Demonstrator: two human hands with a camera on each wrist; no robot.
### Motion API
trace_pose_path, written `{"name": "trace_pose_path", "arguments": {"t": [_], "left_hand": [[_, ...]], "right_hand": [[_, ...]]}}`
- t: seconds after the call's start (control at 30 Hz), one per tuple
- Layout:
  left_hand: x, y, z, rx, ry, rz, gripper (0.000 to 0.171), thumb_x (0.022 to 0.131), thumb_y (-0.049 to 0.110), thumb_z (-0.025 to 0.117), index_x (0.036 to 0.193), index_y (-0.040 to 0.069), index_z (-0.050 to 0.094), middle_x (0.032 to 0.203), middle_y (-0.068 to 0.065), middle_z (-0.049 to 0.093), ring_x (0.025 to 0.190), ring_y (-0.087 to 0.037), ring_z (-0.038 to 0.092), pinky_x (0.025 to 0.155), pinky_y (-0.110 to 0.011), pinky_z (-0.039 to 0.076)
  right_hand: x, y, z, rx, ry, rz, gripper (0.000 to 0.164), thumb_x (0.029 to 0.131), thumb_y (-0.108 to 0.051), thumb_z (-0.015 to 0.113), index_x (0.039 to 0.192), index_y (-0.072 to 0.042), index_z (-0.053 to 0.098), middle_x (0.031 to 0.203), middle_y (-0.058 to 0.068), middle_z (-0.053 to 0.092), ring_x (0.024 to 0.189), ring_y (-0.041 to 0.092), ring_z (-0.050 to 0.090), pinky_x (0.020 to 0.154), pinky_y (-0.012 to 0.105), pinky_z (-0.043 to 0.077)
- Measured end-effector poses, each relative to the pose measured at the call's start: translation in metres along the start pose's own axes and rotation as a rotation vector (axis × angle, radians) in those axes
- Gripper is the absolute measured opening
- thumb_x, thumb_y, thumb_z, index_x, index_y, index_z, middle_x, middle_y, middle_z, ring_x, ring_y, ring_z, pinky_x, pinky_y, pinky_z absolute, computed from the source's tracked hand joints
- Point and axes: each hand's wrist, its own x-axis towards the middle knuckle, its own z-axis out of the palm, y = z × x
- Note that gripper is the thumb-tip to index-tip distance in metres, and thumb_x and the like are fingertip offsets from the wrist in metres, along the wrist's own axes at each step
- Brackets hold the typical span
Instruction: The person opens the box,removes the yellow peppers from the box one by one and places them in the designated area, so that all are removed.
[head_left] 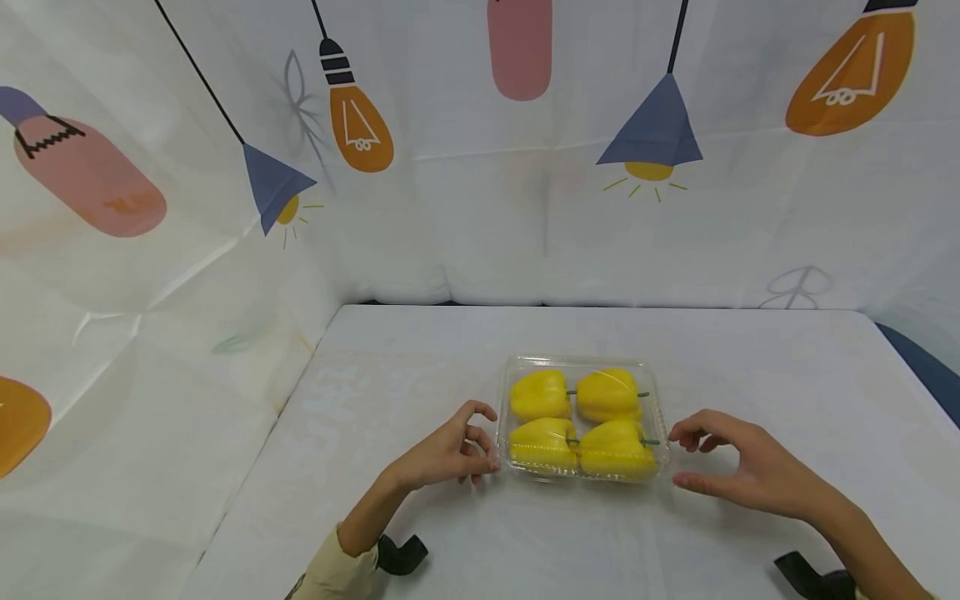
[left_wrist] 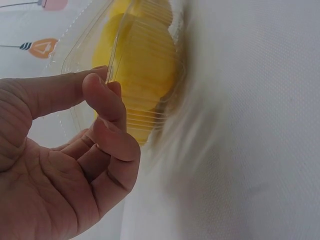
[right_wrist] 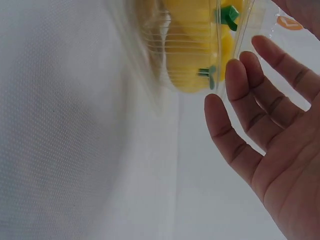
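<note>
A clear plastic clamshell container [head_left: 577, 479] with yellow bell peppers [head_left: 609, 393] inside sits on the white table. At its left edge is my left hand [head_left: 461, 454], fingers bent, thumb and fingertips right at the rim; I cannot tell whether they pinch it. In the left wrist view, that hand [left_wrist: 70, 160] overlaps the container's side wall. Near the right edge, my right hand [head_left: 750, 467] has its thumb and fingers spread apart. The right wrist view shows those fingers [right_wrist: 240, 95] relaxed beside the container wall, where green stems [right_wrist: 229, 17] show through.
The table [head_left: 390, 350] has a white cover. Behind it and on the left hangs a white curtain [head_left: 480, 217] printed with lamps and bulbs. Black straps [head_left: 401, 554] sit at the wrists. Something dark blue [head_left: 922, 367] stands beyond the table's right edge.
</note>
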Motion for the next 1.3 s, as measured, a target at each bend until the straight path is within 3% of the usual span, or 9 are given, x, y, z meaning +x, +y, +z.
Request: {"name": "trace_pose_path", "arguments": {"t": [0.33, 0.73, 1.0, 1.3], "left_hand": [[-0.0004, -0.0003, 0.0000, 0.017, 0.007, -0.002, 0.060, 0.085, 0.015, 0.070, 0.130, 0.012, 0.030, 0.088, -0.010, 0.062, 0.068, -0.043, 0.061, 0.053, -0.027, 0.047], [-0.0006, -0.0001, 0.0001, 0.005, 0.004, 0.000, 0.061, 0.085, 0.013, 0.070, 0.130, 0.012, 0.030, 0.089, -0.011, 0.062, 0.065, -0.034, 0.062, 0.053, -0.026, 0.046], [-0.0005, 0.0005, 0.0002, 0.006, 0.003, -0.001, 0.060, 0.086, 0.013, 0.069, 0.131, 0.013, 0.029, 0.089, -0.010, 0.063, 0.063, -0.027, 0.061, 0.053, -0.026, 0.047], [-0.0004, -0.0004, 0.0001, 0.010, 0.010, -0.002, 0.060, 0.085, 0.015, 0.070, 0.130, 0.014, 0.030, 0.088, -0.010, 0.062, 0.065, -0.034, 0.061, 0.053, -0.027, 0.047]], "right_hand": [[-0.0034, 0.0047, 0.0027, 0.066, -0.013, -0.131, 0.047, 0.064, -0.021, 0.087, 0.102, -0.026, 0.059, 0.093, -0.014, 0.060, 0.080, 0.004, 0.055, 0.067, 0.023, 0.049], [-0.0028, 0.0055, 0.0036, 0.163, -0.054, -0.251, 0.033, 0.069, -0.010, 0.083, 0.092, -0.027, 0.065, 0.091, -0.009, 0.063, 0.081, 0.005, 0.057, 0.070, 0.017, 0.047], [-0.0008, 0.0005, 0.0005, 0.141, -0.068, -0.262, 0.033, 0.070, -0.012, 0.083, 0.090, -0.033, 0.066, 0.091, -0.015, 0.062, 0.082, 0.000, 0.057, 0.071, 0.018, 0.049], [-0.0002, -0.0020, -0.0046, 0.188, -0.081, -0.255, 0.031, 0.071, -0.008, 0.081, 0.091, -0.027, 0.069, 0.092, -0.011, 0.064, 0.081, 0.004, 0.059, 0.072, 0.018, 0.049]]}}
